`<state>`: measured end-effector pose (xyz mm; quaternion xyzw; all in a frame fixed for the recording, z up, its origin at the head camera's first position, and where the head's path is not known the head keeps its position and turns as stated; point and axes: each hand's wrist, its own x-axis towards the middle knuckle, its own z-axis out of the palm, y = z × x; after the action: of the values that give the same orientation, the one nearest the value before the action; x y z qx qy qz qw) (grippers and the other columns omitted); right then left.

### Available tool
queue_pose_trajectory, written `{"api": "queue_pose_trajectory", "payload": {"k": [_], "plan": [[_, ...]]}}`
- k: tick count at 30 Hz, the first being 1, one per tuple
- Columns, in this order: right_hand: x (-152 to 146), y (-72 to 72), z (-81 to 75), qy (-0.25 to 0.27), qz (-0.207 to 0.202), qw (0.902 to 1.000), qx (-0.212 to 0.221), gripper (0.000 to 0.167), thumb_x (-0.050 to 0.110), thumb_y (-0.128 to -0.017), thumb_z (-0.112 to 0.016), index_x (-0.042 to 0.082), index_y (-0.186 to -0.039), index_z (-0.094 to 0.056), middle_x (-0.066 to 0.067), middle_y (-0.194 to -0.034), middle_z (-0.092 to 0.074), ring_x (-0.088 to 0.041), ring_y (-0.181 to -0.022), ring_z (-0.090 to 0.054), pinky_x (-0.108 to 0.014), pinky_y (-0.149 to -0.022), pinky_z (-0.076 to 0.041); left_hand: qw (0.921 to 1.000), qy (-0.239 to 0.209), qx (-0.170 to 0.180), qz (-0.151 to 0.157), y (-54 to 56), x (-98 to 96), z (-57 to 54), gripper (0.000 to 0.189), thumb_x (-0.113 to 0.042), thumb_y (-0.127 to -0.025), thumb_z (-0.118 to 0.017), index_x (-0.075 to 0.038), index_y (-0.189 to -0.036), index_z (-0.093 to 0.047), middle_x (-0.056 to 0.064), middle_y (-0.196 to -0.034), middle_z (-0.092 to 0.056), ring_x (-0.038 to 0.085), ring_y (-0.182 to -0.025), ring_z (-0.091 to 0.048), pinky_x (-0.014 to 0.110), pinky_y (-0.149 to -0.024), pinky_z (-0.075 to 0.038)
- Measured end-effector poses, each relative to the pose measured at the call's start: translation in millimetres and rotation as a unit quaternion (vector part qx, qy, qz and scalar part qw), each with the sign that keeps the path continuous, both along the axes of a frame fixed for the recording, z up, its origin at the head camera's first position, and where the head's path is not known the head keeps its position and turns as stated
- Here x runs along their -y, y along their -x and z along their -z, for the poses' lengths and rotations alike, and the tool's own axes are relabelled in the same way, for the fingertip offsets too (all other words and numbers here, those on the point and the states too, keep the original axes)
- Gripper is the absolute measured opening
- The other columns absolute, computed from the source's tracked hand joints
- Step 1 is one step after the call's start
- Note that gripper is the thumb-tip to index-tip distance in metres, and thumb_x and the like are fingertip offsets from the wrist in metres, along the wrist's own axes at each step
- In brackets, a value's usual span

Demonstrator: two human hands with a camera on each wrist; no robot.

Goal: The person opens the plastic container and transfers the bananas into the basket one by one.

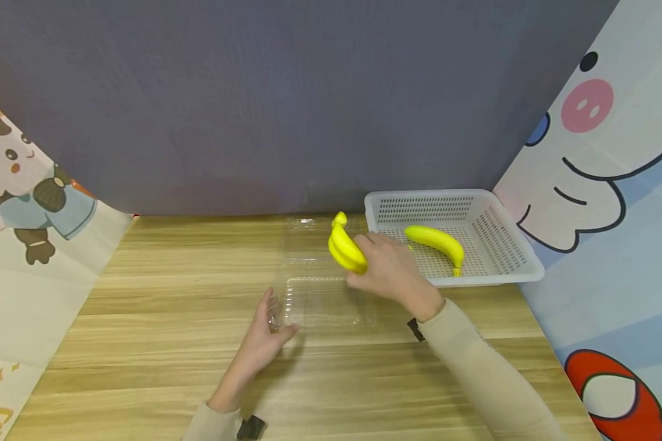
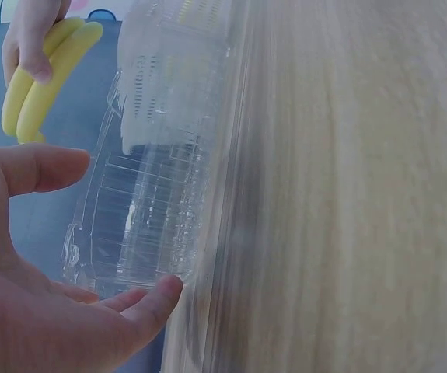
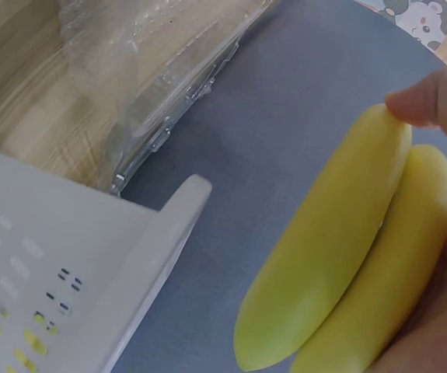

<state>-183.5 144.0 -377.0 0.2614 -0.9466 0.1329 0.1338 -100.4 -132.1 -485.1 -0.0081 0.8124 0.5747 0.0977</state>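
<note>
My right hand grips two yellow bananas side by side, holding them up over the right part of a clear plastic clamshell box. In the right wrist view, the thumb presses one end of the bananas. The box lies with its lid folded back, away from me. At its left front corner is my left hand, thumb and fingers spread around the side wall. In the left wrist view, the fingertips meet the box's edge. Another banana lies in the white basket.
The perforated white basket stands right of the box, near the back of the wooden table. A grey panel rises behind the table. Printed cartoon sheets flank it on both sides.
</note>
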Motion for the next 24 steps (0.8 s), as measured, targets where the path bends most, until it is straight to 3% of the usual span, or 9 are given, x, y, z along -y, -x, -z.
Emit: {"api": "queue_pose_trajectory", "payload": {"k": [24], "plan": [[-25,9.1,-3.8,-0.034,0.037,0.9985,0.021,0.038,0.045,-0.077,-0.071,0.016,-0.095,-0.053,0.001,-0.08,-0.049,-0.02,-0.074,-0.048,-0.032,-0.057,-0.041,0.9998,0.0,-0.014,0.013,-3.0,-0.2,-0.1,0.098,-0.016,-0.092,-0.072,-0.005,-0.162,-0.005,0.026,-0.163,-0.021,0.048,-0.147,-0.026,0.062,-0.116,-0.031]]}}
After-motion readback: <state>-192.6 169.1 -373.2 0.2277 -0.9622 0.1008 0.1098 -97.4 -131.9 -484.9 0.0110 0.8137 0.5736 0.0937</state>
